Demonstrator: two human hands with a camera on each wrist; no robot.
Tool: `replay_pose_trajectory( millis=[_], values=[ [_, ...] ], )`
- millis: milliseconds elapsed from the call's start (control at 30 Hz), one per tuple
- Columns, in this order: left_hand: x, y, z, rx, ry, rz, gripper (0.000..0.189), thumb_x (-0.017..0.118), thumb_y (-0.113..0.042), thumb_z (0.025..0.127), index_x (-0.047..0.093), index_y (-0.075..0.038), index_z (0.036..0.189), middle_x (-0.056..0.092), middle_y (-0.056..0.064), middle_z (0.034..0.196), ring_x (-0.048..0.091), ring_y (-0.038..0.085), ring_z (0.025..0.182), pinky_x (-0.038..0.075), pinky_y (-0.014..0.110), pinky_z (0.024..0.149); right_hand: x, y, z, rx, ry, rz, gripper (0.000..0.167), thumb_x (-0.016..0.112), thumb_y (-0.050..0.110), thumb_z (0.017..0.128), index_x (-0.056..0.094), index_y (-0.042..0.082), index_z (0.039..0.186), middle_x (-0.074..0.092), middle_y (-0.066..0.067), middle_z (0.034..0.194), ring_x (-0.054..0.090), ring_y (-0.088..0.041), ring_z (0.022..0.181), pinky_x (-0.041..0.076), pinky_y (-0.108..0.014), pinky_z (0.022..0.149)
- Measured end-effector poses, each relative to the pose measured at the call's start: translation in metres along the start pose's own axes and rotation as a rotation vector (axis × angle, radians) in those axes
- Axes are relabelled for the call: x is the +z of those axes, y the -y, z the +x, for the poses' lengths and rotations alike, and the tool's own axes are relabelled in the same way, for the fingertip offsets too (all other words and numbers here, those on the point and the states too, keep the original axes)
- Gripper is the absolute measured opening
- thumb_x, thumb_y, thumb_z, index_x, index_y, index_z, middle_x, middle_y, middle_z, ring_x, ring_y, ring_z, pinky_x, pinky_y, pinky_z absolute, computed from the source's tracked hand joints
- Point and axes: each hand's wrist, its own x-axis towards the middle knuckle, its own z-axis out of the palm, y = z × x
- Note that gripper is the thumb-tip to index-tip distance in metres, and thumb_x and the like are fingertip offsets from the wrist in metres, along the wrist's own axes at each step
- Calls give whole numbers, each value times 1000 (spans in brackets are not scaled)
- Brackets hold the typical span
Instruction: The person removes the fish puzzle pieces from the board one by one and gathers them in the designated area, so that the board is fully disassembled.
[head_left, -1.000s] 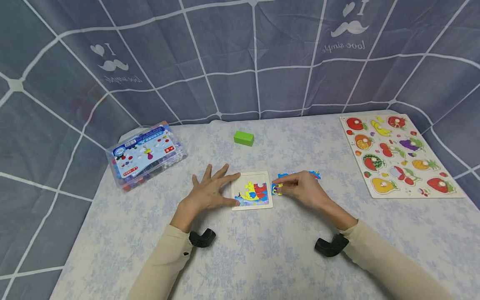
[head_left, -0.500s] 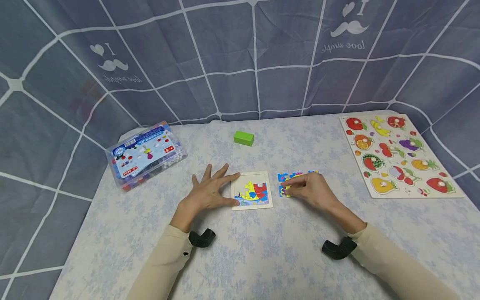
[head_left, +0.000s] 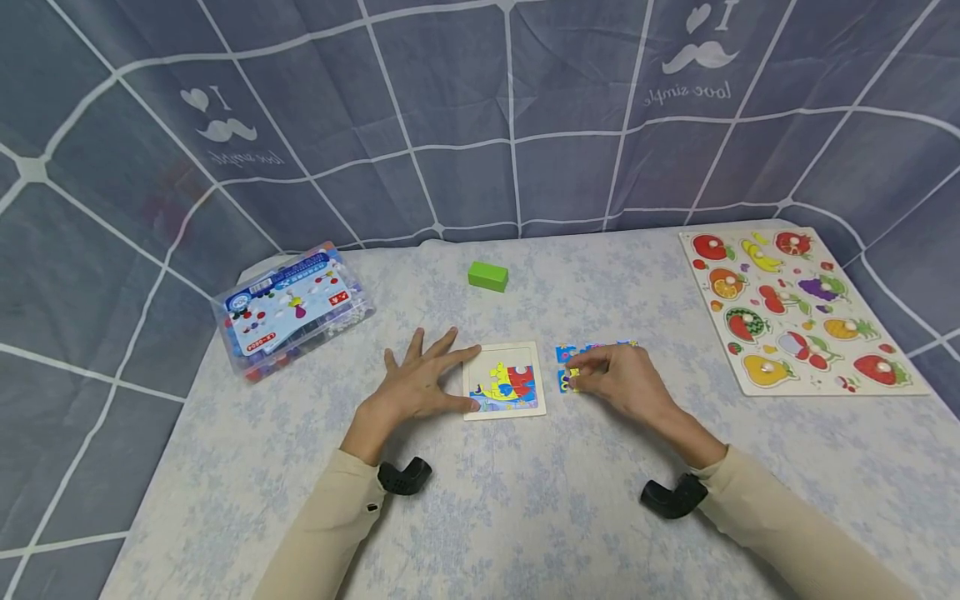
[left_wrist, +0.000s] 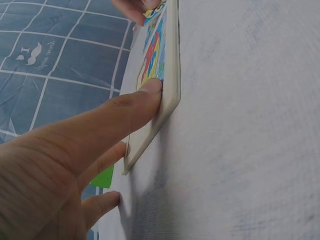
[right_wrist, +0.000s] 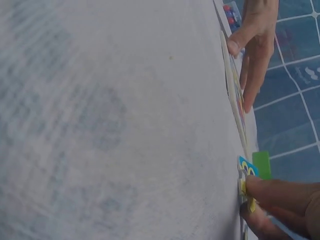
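Note:
My left hand (head_left: pixel 412 390) spreads its fingers at the left side of a small wooden jigsaw tray (head_left: pixel 542 392). In the left wrist view its thumb (left_wrist: pixel 145 95) presses on the tray's face near the corner. Interlocked pieces (head_left: pixel 516 383) in yellow, red and blue cover the tray's lower right part; bare wood shows at its top and left. Right of the tray, my right hand (head_left: pixel 622 379) pinches a blue and yellow puzzle piece (right_wrist: pixel 248 168) between thumb and fingers, close over the tabletop. More loose puzzle pieces (head_left: pixel 565 354) lie behind that hand, which partly hides them.
A green block (head_left: pixel 488 277) sits behind the tray. At the back left lies a clear plastic case (head_left: pixel 292 308) with a printed label. A fruit peg puzzle board (head_left: pixel 802 312) lies at the right. A grey checked curtain (head_left: pixel 465 108) hangs behind the patterned tablecloth (head_left: pixel 525 500).
My right hand has drawn back to the right from the tray's edge with the puzzle piece, then barely moved over the last half second. The left hand and tray have stayed put.

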Motion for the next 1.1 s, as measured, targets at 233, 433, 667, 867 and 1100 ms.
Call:
replay_pose_trajectory(
  millis=[233,433,667,867,1100],
  values=[
    [0,0,0,4,-3,-5,86,77,-59,75,41,-36,150,14,1,165,-6,46,147,-4,81,101,-1,2,-2,54,-25,-31,13,84,18,75,77,11,84,66,6,69,60,-12,66,46,-32,62],
    [-1,0,-1,7,-2,-7,86,77,-58,76,41,-36,150,13,1,165,-6,45,147,-4,80,101,-1,1,-2,39,-18,-55,13,84,19,76,79,12,86,68,7,70,60,-12,67,45,-31,59],
    [-1,1,-1,8,-1,-9,86,77,-58,76,41,-36,151,13,2,165,-6,46,147,-4,80,101,-2,2,-1,50,-2,-97,15,83,23,78,80,14,89,70,7,74,59,-12,69,42,-30,52],
    [-1,1,-1,5,3,-19,86,77,-58,76,41,-36,150,13,2,165,-7,45,147,-6,80,101,-3,3,-1,59,7,-96,14,82,23,79,80,15,90,69,8,73,57,-12,69,42,-30,52],
    [0,0,0,2,3,-13,86,77,-58,75,41,-36,150,13,1,165,-6,45,147,-5,80,101,-4,4,-3,34,-19,-69,13,81,24,80,79,13,86,67,6,71,56,-13,61,41,-29,51]
  ],
)
